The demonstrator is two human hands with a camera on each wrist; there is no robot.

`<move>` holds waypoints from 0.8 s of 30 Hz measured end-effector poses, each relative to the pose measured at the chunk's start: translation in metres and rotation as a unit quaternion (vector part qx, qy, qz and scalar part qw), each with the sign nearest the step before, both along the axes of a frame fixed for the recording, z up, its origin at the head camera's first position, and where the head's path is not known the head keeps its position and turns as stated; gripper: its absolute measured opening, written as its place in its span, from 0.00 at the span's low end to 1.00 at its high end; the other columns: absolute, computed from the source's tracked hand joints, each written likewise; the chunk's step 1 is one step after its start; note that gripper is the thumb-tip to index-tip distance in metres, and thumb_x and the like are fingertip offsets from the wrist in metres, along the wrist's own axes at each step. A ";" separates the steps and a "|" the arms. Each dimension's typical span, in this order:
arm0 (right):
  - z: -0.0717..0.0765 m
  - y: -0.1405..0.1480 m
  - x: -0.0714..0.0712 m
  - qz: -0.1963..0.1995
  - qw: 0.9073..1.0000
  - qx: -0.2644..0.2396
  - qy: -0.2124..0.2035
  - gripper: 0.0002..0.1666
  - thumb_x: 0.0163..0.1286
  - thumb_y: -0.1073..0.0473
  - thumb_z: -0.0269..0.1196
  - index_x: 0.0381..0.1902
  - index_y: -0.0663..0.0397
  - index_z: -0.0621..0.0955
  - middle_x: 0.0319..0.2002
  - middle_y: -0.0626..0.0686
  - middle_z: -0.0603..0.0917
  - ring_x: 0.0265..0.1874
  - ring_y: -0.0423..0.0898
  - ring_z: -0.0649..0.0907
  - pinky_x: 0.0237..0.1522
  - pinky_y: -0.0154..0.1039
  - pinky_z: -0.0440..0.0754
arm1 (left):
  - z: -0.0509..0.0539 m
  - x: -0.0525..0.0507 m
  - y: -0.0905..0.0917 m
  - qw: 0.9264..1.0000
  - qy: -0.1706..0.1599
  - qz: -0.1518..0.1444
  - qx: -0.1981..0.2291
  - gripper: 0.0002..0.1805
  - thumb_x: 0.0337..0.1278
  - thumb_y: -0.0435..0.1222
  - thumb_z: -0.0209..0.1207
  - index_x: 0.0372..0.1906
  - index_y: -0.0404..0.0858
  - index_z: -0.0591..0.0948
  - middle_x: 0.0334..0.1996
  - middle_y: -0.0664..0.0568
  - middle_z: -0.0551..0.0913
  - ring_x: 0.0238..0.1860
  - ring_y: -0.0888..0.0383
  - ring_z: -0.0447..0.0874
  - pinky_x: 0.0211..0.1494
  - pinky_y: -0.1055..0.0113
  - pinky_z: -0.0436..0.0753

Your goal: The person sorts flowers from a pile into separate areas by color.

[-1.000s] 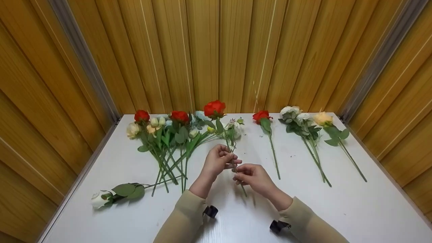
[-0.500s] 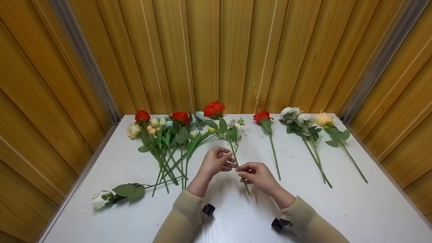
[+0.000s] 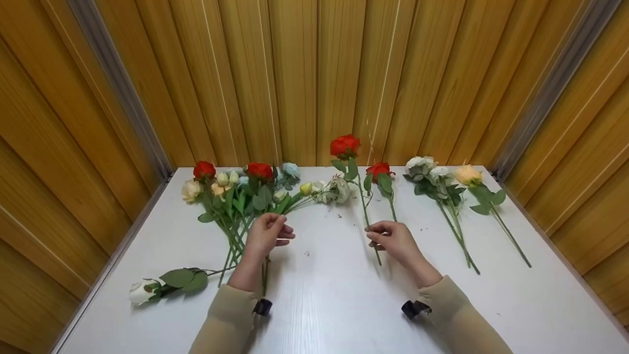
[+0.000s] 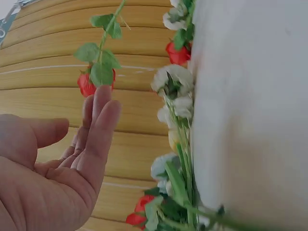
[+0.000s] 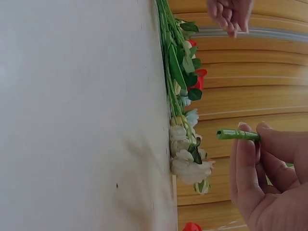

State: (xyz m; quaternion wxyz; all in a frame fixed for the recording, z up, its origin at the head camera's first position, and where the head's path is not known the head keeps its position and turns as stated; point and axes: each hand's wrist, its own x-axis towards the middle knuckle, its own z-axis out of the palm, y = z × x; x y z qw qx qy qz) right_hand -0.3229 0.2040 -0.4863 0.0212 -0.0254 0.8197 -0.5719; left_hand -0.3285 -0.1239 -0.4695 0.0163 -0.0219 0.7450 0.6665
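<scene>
A red rose (image 3: 344, 146) on a long green stem is pinched low on that stem between thumb and fingers of my right hand (image 3: 397, 242). The cut stem end (image 5: 236, 134) pokes out past the fingertips in the right wrist view. My left hand (image 3: 267, 236) is empty, held above the stems of the flower pile at left, its thumb apart from the loosely bent fingers in the left wrist view. That pile has a red rose (image 3: 259, 171), another red rose (image 3: 204, 169), a cream rose (image 3: 191, 191) and a yellow bud (image 3: 305, 189).
White flowers (image 3: 338, 189) lie at the pile's right end. Another red rose (image 3: 379, 172) lies behind the held one. To the right are white flowers (image 3: 421, 167) and a peach rose (image 3: 468, 174). A white rose (image 3: 143, 291) lies front left on the white table (image 3: 314, 314).
My right hand has carried the red rose rightward and slightly up. My left hand has come off its stem and moved left toward the pile.
</scene>
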 end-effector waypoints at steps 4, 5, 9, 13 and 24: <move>0.001 0.013 -0.006 -0.021 1.000 0.019 -0.002 0.14 0.73 0.65 0.65 0.51 0.68 0.84 0.42 0.57 0.88 0.31 0.38 0.87 0.35 0.32 0.86 | -0.004 0.011 -0.032 0.999 0.008 0.040 -0.005 0.15 0.79 0.36 0.53 0.53 0.27 0.79 0.36 0.41 0.90 0.35 0.53 0.92 0.40 0.62 0.91; 0.001 0.016 -0.008 -0.023 0.999 0.022 -0.003 0.14 0.73 0.65 0.65 0.51 0.69 0.85 0.41 0.57 0.88 0.30 0.39 0.87 0.35 0.32 0.86 | -0.005 0.015 -0.039 0.999 0.004 0.043 -0.003 0.14 0.79 0.36 0.53 0.53 0.27 0.79 0.36 0.41 0.90 0.35 0.53 0.92 0.40 0.61 0.91; 0.000 0.028 -0.013 -0.023 0.998 0.056 -0.005 0.14 0.73 0.65 0.65 0.50 0.70 0.84 0.39 0.58 0.87 0.29 0.39 0.86 0.33 0.33 0.86 | -0.011 0.035 -0.064 0.999 -0.027 0.032 -0.023 0.15 0.79 0.34 0.52 0.52 0.24 0.79 0.35 0.41 0.89 0.34 0.53 0.92 0.39 0.60 0.91; 0.000 0.038 -0.020 -0.022 0.995 0.096 -0.008 0.13 0.73 0.64 0.65 0.49 0.70 0.84 0.37 0.58 0.86 0.27 0.39 0.85 0.31 0.33 0.83 | -0.022 0.056 -0.085 0.994 -0.086 -0.012 -0.061 0.18 0.80 0.37 0.51 0.49 0.22 0.81 0.32 0.43 0.89 0.32 0.54 0.91 0.38 0.59 0.91; -0.004 0.051 -0.034 -0.034 0.985 0.171 -0.016 0.11 0.74 0.63 0.63 0.47 0.66 0.84 0.41 0.60 0.86 0.34 0.45 0.83 0.35 0.35 0.80 | -0.031 0.073 -0.140 0.954 -0.240 -0.039 -0.177 0.35 0.84 0.52 0.39 0.36 0.26 0.82 0.24 0.42 0.89 0.23 0.52 0.91 0.27 0.59 0.89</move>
